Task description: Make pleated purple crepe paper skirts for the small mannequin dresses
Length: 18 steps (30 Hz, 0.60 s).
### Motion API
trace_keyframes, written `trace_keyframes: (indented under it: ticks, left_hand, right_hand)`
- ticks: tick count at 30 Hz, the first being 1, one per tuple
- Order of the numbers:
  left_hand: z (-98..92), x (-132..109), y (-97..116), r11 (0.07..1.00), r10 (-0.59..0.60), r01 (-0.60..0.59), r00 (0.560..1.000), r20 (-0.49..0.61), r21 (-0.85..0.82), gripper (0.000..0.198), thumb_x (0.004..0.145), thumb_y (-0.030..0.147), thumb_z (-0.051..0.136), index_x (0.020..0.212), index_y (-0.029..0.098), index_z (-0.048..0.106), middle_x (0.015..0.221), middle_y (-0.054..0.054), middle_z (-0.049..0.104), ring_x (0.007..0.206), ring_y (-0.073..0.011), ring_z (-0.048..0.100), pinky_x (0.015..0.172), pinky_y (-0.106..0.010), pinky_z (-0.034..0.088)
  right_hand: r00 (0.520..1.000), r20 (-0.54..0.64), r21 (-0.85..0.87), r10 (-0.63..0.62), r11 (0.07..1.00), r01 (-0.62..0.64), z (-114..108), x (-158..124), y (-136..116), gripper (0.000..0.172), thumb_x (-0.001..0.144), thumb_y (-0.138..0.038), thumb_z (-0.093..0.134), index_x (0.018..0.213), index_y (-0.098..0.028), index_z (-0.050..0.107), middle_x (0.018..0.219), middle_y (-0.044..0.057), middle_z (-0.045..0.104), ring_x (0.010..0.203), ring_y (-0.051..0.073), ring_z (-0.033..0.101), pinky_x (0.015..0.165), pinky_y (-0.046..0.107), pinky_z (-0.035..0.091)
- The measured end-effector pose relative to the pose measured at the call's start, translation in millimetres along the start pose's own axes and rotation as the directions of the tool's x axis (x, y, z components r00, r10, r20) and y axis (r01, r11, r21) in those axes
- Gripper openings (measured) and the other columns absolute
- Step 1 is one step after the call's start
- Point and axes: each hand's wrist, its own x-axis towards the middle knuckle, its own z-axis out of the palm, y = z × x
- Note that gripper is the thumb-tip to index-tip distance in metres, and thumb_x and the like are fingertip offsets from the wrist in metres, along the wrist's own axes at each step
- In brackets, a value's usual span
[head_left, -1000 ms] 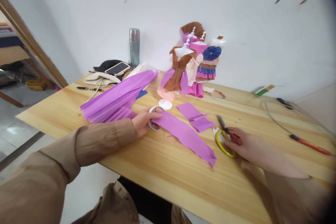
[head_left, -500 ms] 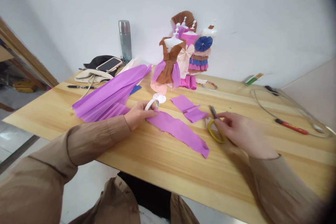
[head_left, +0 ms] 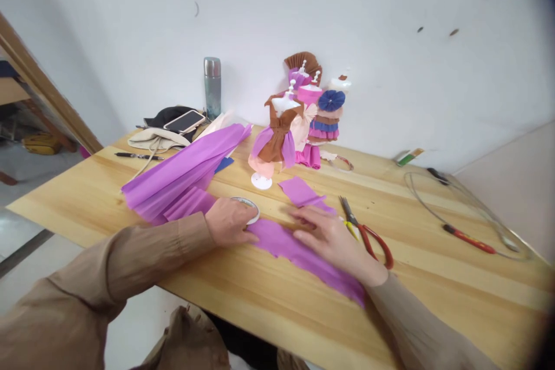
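Note:
My left hand (head_left: 229, 222) is closed around a white roll of tape (head_left: 255, 212), its thumb at the left end of a purple crepe-paper strip (head_left: 277, 239). The strip runs across the table and passes beneath my right hand (head_left: 333, 238). That right hand is open, holds nothing I can see, and its fingers are spread over the strip, slightly blurred. Just beyond its fingers lies a smaller purple piece (head_left: 299, 189). Scissors (head_left: 352, 217) with red and yellow handles rest on the table beside the right hand, which partly hides them.
Folded purple crepe paper (head_left: 182, 169) lies to the left. Dressed miniature mannequins (head_left: 281, 133) stand behind the hands. At the back left are a flask (head_left: 213, 88), a phone (head_left: 185, 121) and a pen (head_left: 137, 156). A red-handled tool (head_left: 468, 239) with a cable lies right.
My right hand has let go of the scissors and moved left over the purple strip. My left hand and the tape roll are lower, the roll now flatter. The camera view has shifted.

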Motion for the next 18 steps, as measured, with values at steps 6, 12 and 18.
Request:
trace_keyframes:
  ticks: [6,12,18]
  left_hand:
    - [-0.4,3.5,-9.6,0.996,-0.035,0.031,0.998,-0.047,-0.078,0.039,0.072,0.054,0.074,0.077,0.019,0.056,0.076,-0.005,0.065,0.072,-0.0220,0.060,0.060,-0.028,0.031]
    - [-2.0,5.4,-15.0,0.861,-0.123,-0.011,0.965,-0.230,-0.508,0.042,0.087,0.053,0.054,0.064,0.019,0.052,0.058,0.001,0.049,0.057,-0.0135,0.046,0.058,-0.027,0.027]
    - [-5.6,4.0,-13.9,0.616,-0.503,0.021,0.779,-0.373,-0.787,0.046,0.094,0.048,0.039,0.065,0.018,0.056,0.052,0.003,0.042,0.052,-0.0112,0.039,0.055,-0.026,0.029]
  right_hand:
    - [0.991,0.034,0.001,-0.128,0.992,0.128,14.8,-1.3,-7.2,0.031,0.087,-0.010,0.054,0.113,-0.018,0.069,0.117,0.013,0.071,0.109,0.025,0.067,0.093,0.042,0.056]
    - [0.998,-0.052,0.092,0.022,0.996,-0.017,26.3,3.0,-5.3,0.030,0.087,-0.011,0.052,0.112,-0.022,0.067,0.110,0.009,0.074,0.100,0.024,0.071,0.087,0.039,0.058]
    - [0.999,0.032,0.024,-0.030,0.999,0.029,37.2,26.9,-24.5,0.032,0.087,-0.011,0.049,0.113,-0.018,0.066,0.102,0.010,0.073,0.091,0.023,0.070,0.080,0.036,0.056]
